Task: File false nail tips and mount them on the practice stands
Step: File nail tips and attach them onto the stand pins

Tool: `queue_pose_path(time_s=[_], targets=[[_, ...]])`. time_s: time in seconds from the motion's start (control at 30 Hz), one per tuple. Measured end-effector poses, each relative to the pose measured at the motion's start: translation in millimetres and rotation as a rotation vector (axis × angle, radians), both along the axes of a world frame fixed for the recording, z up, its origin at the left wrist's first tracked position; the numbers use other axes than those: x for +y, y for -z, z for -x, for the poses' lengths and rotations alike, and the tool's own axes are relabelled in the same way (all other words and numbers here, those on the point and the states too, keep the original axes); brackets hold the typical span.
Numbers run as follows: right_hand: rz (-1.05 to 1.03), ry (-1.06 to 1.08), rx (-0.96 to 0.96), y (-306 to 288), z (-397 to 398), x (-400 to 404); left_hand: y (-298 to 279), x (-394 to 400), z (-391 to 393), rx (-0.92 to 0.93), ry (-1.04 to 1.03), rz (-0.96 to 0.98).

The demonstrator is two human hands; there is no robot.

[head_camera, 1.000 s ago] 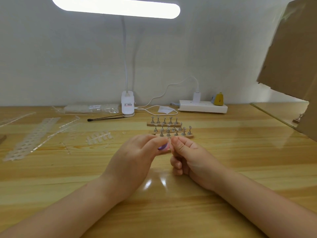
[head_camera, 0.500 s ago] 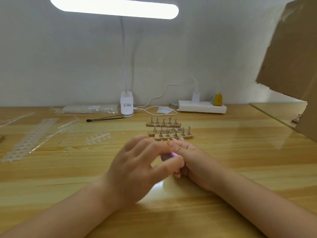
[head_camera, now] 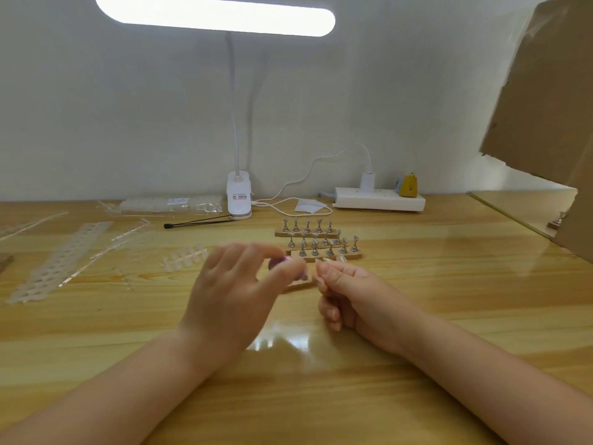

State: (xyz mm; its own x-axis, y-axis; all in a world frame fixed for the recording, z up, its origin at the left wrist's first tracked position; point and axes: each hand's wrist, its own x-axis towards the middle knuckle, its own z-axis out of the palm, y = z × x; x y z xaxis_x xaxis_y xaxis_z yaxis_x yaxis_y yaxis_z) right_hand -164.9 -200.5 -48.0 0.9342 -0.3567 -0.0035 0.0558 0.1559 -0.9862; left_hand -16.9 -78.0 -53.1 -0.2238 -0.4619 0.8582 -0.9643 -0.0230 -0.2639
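My left hand (head_camera: 237,293) pinches a small purple nail file (head_camera: 279,264) between thumb and fingers, blurred by motion. My right hand (head_camera: 349,293), fingers curled, pinches a clear false nail tip (head_camera: 317,270) at its fingertips, just right of the file. Behind both hands stand three wooden practice stands (head_camera: 324,244) with rows of small metal holders. A few clear tips (head_camera: 333,260) lie by the nearest stand. More clear tips (head_camera: 184,256) on a strip lie on the wooden table (head_camera: 449,300) to the left.
Empty tip strips (head_camera: 61,261) lie at the left. A black-tipped stick (head_camera: 199,223), a lamp clamp (head_camera: 239,200), a bag of tips (head_camera: 173,204) and a power strip (head_camera: 380,202) sit at the back. A cardboard box (head_camera: 552,117) looms at the right.
My left hand swept the file back and forth against the tip. It dropped toward me half a second ago and has risen again to the left of the right fingertips.
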Motion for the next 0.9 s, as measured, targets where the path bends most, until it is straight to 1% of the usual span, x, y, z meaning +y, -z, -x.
queue_pose_path(time_s=[0.03,0.07,0.13,0.17,0.23,0.3,0.37,0.4,0.47,0.5,0.53,0.57,0.63,0.67,0.7,0.8,0.83,0.9], targets=[[-0.003,0.0,-0.003,0,0,0,-1,0,1,0.011,0.018,0.026],[0.004,-0.007,-0.004,1,0,0,-1,-1,4,-0.019,0.073,0.048],[0.047,-0.035,0.004,2,0,0,2,-2,16,-0.135,0.186,0.063],[0.062,-0.048,0.005,1,0,0,3,-2,19,-0.169,0.193,0.053],[0.033,-0.03,0.001,1,0,0,4,-2,14,-0.13,0.096,0.008],[-0.032,0.001,-0.013,0,0,-1,4,-1,7,-0.001,-0.012,-0.012],[-0.052,0.002,-0.016,1,-1,-2,3,-1,6,0.062,0.002,0.023],[-0.043,-0.011,-0.012,2,-1,-2,3,-2,9,0.042,0.056,0.05],[0.002,-0.041,0.007,2,-1,-1,5,-4,18,-0.063,0.155,0.061],[0.022,-0.046,0.01,2,0,-1,5,-3,20,-0.106,0.16,0.043],[0.024,-0.04,0.008,2,0,-1,5,-3,16,-0.112,0.128,0.016],[0.005,-0.027,0.003,1,0,-1,4,-2,11,-0.074,0.066,-0.009],[-0.042,-0.011,-0.008,0,0,-2,2,-1,1,0.061,-0.046,-0.036],[-0.048,-0.011,-0.008,0,0,-2,2,-1,-1,0.093,-0.052,-0.033],[-0.045,-0.017,-0.007,1,0,-2,2,-1,0,0.079,-0.013,-0.015],[0.008,-0.043,0.011,1,0,-2,4,-4,15,-0.088,0.159,0.028],[0.022,-0.046,0.02,1,-1,-2,5,-4,17,-0.115,0.156,0.022],[-0.003,-0.027,0.023,1,-1,-2,4,-4,12,-0.063,0.065,-0.009]])
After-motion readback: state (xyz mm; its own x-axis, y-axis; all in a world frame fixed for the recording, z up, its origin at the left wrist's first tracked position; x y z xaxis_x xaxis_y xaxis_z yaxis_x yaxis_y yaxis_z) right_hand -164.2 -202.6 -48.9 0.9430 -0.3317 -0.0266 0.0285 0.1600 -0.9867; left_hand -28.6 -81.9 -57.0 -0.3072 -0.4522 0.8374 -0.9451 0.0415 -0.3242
